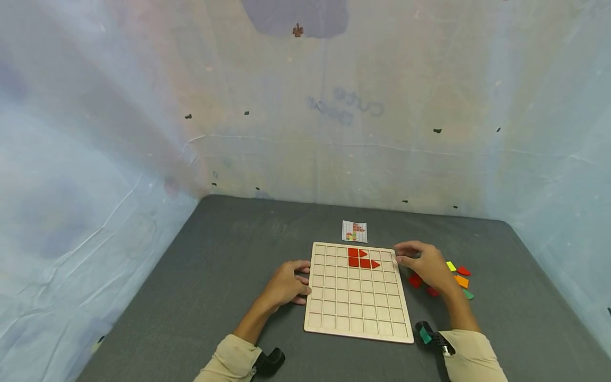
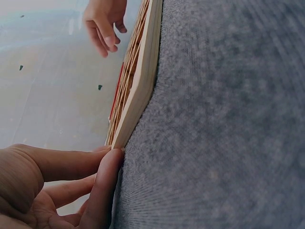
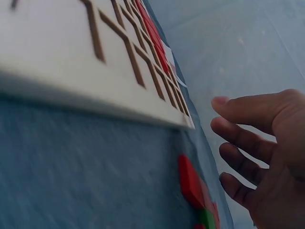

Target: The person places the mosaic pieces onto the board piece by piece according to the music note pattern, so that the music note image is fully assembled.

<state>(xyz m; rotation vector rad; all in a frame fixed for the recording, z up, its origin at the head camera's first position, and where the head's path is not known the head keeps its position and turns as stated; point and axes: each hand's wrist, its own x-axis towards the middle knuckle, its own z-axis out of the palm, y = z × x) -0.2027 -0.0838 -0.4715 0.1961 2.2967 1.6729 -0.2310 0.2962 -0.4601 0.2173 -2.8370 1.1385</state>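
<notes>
A wooden grid board [image 1: 355,302] lies flat on the dark grey table, with several red squares and triangles [image 1: 360,258] set in two rows near its far edge. My left hand [image 1: 284,285] is at the board's left side; in the left wrist view its thumb and a finger [image 2: 71,162] pinch the rim [image 2: 138,95]. By the far right corner hovers my right hand [image 1: 426,263], fingers loosely bent and holding nothing. The right wrist view shows those fingers [image 3: 245,140] apart from the board's corner, above some loose red and green pieces.
Beyond the board lies a small printed card [image 1: 354,232] with a coloured grid pattern. Loose pieces lie right of the board, partly under the right forearm: red [image 1: 415,280], yellow [image 1: 451,266], orange [image 1: 461,281] and green [image 1: 468,294]. A pale draped sheet [image 1: 305,148] surrounds the table's far sides.
</notes>
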